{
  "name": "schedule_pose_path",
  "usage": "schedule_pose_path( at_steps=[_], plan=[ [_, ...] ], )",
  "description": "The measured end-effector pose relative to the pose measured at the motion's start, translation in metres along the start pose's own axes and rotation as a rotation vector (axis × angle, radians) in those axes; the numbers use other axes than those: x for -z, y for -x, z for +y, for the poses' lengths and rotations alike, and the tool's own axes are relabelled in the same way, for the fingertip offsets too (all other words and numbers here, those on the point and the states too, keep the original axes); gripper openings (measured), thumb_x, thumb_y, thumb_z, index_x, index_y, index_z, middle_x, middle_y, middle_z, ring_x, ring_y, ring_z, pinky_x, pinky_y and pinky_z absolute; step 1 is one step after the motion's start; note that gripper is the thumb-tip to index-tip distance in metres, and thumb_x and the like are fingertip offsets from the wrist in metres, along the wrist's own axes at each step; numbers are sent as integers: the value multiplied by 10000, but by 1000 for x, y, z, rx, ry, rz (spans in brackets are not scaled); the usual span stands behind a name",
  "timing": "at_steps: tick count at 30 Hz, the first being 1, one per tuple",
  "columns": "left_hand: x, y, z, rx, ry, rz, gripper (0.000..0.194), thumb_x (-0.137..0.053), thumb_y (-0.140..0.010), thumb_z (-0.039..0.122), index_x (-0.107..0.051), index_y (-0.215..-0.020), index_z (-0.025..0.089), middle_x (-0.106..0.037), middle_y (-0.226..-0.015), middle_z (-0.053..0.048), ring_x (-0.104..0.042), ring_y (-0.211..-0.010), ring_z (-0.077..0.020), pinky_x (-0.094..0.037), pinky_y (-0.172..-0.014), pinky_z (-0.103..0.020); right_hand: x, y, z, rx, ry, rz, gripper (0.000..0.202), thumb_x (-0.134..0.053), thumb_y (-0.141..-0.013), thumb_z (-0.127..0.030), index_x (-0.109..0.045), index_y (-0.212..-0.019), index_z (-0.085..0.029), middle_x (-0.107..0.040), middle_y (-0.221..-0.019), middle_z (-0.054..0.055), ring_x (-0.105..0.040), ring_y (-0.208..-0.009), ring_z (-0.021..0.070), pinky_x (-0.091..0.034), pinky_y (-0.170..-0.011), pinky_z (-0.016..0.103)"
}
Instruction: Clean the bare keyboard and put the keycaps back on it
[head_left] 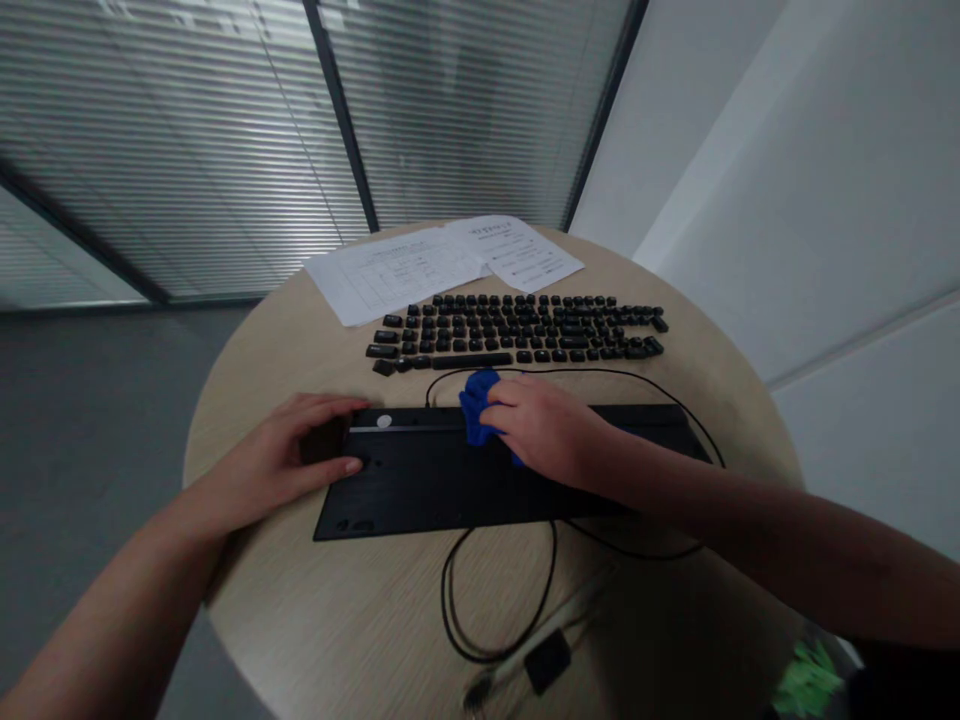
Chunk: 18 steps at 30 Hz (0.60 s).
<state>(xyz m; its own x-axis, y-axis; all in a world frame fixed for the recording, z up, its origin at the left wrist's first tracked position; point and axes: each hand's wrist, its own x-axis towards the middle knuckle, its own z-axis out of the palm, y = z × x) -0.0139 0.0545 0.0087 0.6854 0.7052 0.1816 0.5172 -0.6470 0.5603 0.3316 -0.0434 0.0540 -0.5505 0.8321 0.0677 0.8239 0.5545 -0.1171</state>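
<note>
A black keyboard (pixel 420 480) lies across the round table, apparently underside up, with a round white sticker near its far left corner. My left hand (pixel 289 455) grips its left end, thumb on the flat face and fingers at the far edge. Bunched under the fingers of my right hand (pixel 551 425) is a blue cloth (pixel 478 405), pressed on the keyboard near its far edge. My right forearm hides part of the keyboard's right side. Beyond it, many loose black keycaps (pixel 517 330) are laid out in rows, with a long space bar in front.
Printed sheets of paper (pixel 405 270) lie at the table's far side. A black cable (pixel 555 590) loops in front of the keyboard. Close to the near edge are a brush (pixel 525 645) and a small dark square object (pixel 547 660). Something green (pixel 806 680) shows at lower right.
</note>
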Motion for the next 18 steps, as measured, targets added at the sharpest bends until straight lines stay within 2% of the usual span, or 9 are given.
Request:
schedule_pose_path(
  at_steps=[2,4,9,12,15,18],
  plan=[
    [-1,0,-1,2,-3,-1,586,-720,-834,609,-638,-1359,363,-707,-1318,-45,-649,-1211,-315,-509,-1096,-513,1,-7,-1,-10,-14,-12,228,-546,-971,-79,-748,-1049,-148,-676,-1064,111,-583,-946,219,-457,-852,353],
    [-1,1,-1,5,-4,-1,590,-722,-833,608,-638,-1358,353,-708,-1309,-45,-650,-1204,-316,-508,-1091,-511,5,1,6,-54,-20,-27,224,-554,-956,-69,-752,-1030,-144,-680,-1042,110,-591,-919,215,-456,-837,347],
    [-3,1,-2,4,16,15,596,-726,-822,630,-654,-1338,340,-708,-1293,-63,-642,-1196,-329,-507,-1075,-526,17,56,37,-200,64,-47,247,-575,-874,-12,-765,-923,-162,-699,-1009,101,-629,-888,226,-478,-843,357],
    [-3,0,0,2,29,15,607,-729,-820,634,-654,-1340,330,-711,-1277,-67,-646,-1182,-327,-514,-1059,-511,17,77,47,-207,121,-17,274,-567,-861,-7,-774,-913,-179,-703,-1012,105,-638,-914,245,-489,-876,378],
    [-3,0,3,1,27,12,605,-725,-824,634,-657,-1330,310,-709,-1277,-71,-648,-1180,-319,-516,-1055,-491,13,66,38,-165,152,-6,262,-568,-888,-13,-763,-956,-174,-699,-1052,110,-628,-948,243,-488,-892,376],
    [-2,0,5,-13,13,9,593,-713,-840,625,-655,-1328,294,-706,-1282,-78,-641,-1194,-316,-497,-1076,-498,7,30,16,-89,137,-21,239,-551,-941,-40,-742,-1016,-163,-685,-1092,116,-608,-969,236,-478,-867,363]
  ],
)
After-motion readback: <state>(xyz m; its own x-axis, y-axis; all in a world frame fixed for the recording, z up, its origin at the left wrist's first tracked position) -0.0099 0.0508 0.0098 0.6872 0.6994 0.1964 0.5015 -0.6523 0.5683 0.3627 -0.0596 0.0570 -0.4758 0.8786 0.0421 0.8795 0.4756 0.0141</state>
